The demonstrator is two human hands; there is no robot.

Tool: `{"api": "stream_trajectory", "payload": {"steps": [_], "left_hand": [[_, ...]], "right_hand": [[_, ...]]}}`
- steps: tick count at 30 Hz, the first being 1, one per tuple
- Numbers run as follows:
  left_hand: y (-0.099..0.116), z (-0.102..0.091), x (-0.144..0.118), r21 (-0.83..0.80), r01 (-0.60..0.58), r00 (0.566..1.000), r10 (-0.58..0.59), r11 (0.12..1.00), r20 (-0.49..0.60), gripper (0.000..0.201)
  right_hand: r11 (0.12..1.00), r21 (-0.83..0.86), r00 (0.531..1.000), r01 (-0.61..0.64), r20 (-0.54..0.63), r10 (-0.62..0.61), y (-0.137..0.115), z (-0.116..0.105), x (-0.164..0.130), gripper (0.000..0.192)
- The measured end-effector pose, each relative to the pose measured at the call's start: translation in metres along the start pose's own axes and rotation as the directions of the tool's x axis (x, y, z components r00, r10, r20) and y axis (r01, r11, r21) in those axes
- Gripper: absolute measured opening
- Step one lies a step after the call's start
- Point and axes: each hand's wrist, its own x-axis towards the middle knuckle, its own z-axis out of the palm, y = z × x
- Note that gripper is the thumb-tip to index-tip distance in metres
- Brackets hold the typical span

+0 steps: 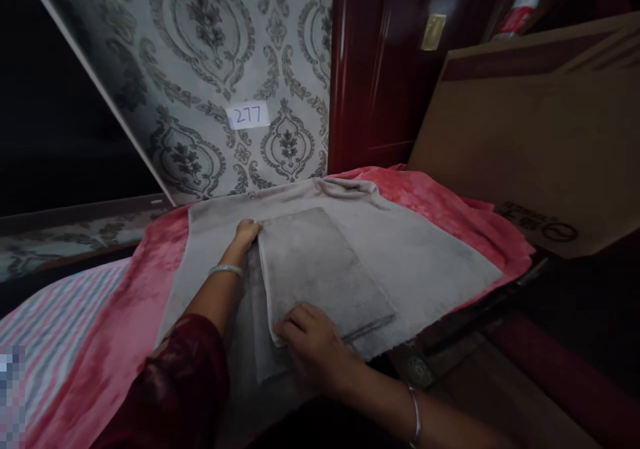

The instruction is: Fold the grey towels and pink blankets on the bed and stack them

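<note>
- Towel (320,269), grey, folded to a flat rectangle, is laid on a larger grey cloth (425,249) spread over a pink blanket (450,202) at the edge of a bed.
- L hand (246,233) is stretched out to the far left corner of the towel; fingers are curled together on the corner, seemingly pinching it, though the grip itself can't be made out exactly.
- R hand (313,345) is laid on the near left corner, fingers spread slightly and pressed flat on the fabric; nothing is clamped.
- Silver bangles are worn on both wrists; a dark red sleeve (170,389) is seen on the L arm.
- Handling, as judged: towel is soft, light, floppy, w/ a plush nap, not slippery, not fragile. Layers are likely to slide apart or sag if lifted from one point only; best taken at two corners or along a folded edge, w/ a palm kept flat on top.
- Striped sheet (55,322) is seen at left, cardboard box (540,135) at right, patterned wall w/ a paper label (248,115) marked 277 behind.
</note>
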Motion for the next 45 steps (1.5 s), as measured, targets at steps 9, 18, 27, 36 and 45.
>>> {"api": "stream_trajectory", "payload": {"steps": [9, 18, 27, 36, 45], "left_hand": [[0.012, -0.006, -0.024, 0.256, -0.096, 0.994, 0.104, 0.962, -0.015, 0.018], [0.033, 0.014, -0.068, 0.422, -0.595, 0.803, 0.525, 0.684, 0.282, 0.059], [-0.005, 0.029, -0.082, 0.405, -0.544, 0.837, 0.436, 0.735, 0.332, 0.063], [0.011, 0.009, -0.098, 0.337, -0.527, 0.835, 0.403, 0.780, 0.374, 0.058], [-0.046, -0.010, -0.224, 0.210, -0.737, 0.652, 0.593, 0.643, 0.472, 0.082]], "right_hand": [[1.000, 0.003, 0.960, 0.004, 0.281, -0.005, -0.001, -0.031, 0.000, 0.010], [0.995, -0.088, 0.928, -0.056, 0.362, 0.085, 0.083, -0.055, 0.036, 0.067], [0.986, 0.156, 0.870, 0.060, 0.475, -0.128, 0.060, -0.042, 0.002, 0.058], [0.883, 0.469, 0.801, -0.013, 0.534, -0.272, 0.051, -0.084, -0.003, 0.044], [0.998, -0.011, 0.916, -0.067, 0.396, 0.065, 0.135, -0.042, 0.052, 0.060]]}}
